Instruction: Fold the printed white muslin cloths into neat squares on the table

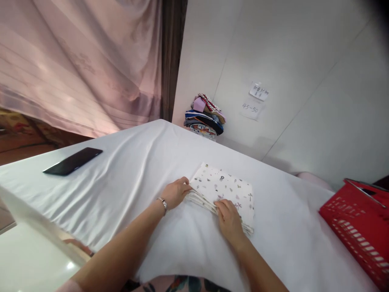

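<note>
A white folded cloth [225,186] with small printed motifs lies flat on the white-covered table, its several layers showing along the near edge. My left hand [175,194], with a metal bracelet or watch at the wrist, pinches the cloth's left corner between thumb and fingers. Closed on the near edge, right of the middle, is my right hand [228,219], its thumb under the upper layers and its fingertips on top. Part of the near edge is hidden behind the right hand.
At the table's far edge stands a pile of folded fabrics [205,115] against the wall. A red plastic basket [355,219] is at the right. A black flat object [73,161], perhaps a phone or tablet, lies at the left. Paper notes [258,92] hang on the wall; a pink curtain [91,61] hangs behind.
</note>
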{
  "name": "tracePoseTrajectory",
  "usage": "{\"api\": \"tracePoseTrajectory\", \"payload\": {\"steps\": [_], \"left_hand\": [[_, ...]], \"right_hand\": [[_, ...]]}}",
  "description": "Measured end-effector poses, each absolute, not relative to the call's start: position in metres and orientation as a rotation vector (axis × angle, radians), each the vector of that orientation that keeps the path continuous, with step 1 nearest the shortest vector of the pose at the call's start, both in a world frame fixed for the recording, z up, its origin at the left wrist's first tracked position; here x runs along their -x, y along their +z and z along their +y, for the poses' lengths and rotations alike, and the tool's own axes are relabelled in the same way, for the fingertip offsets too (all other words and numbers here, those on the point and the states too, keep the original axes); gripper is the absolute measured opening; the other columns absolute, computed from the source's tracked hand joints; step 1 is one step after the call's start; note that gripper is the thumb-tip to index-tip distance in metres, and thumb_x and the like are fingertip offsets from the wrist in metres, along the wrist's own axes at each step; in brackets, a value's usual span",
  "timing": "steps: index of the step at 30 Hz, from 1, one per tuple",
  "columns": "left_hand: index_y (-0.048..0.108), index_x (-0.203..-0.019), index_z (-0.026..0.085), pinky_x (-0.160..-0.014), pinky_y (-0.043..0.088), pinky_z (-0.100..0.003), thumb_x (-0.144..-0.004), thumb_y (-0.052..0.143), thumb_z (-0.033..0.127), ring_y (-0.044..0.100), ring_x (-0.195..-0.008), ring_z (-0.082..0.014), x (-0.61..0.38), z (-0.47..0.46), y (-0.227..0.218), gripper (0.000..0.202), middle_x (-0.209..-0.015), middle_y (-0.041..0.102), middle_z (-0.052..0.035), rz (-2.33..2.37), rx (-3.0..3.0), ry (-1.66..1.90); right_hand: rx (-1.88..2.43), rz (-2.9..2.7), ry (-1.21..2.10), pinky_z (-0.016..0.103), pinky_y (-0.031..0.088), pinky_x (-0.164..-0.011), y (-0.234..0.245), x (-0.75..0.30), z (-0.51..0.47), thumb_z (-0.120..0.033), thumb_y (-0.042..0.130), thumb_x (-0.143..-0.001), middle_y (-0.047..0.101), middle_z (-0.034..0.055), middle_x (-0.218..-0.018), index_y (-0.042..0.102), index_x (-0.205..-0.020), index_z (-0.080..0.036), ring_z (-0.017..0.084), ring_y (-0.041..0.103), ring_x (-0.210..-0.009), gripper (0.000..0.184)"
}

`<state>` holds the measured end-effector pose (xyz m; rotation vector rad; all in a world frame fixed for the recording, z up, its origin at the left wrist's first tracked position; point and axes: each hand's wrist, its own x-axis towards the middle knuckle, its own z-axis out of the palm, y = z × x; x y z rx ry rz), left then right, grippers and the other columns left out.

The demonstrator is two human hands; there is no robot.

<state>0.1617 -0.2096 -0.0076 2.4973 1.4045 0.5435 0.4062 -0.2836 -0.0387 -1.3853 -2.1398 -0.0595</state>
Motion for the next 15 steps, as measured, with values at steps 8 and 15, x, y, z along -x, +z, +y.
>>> {"api": "tracePoseTrajectory", "payload": {"steps": [8, 15], "left_hand": [[0.054, -0.082, 0.020, -0.064, 0.040, -0.024, -0.087, 0.028, 0.020, 0.055, -0.076, -0.0122, -0.1651, -0.2125, -0.0002, 0.026, -0.093, 0.053, -0.0027, 1.433, -2.483, 0.607], [0.048, -0.076, 0.019, -0.059, 0.038, -0.026, -0.085, 0.029, 0.023, 0.054, -0.066, -0.0123, -0.1603, -0.2129, -0.0007, 0.021, -0.084, 0.053, -0.0018, 1.400, -2.472, 0.511]], "right_hand": [[1.405, -2.101, -0.070, 0.031, 0.041, -0.072, -0.0365, -0.4016, -0.2848, -0.009, 0.039, -0.083, 0.056, 0.0046, -0.089, 0.058, -0.099, -0.021, 0.017, 0.049, -0.082, 0.027], [1.406, -2.115, -0.069, 0.033, 0.040, -0.072, -0.0323, -0.3998, -0.2892, -0.009, 0.039, -0.083, 0.056, 0.0059, -0.092, 0.057, -0.101, -0.021, 0.018, 0.047, -0.083, 0.028]]}}
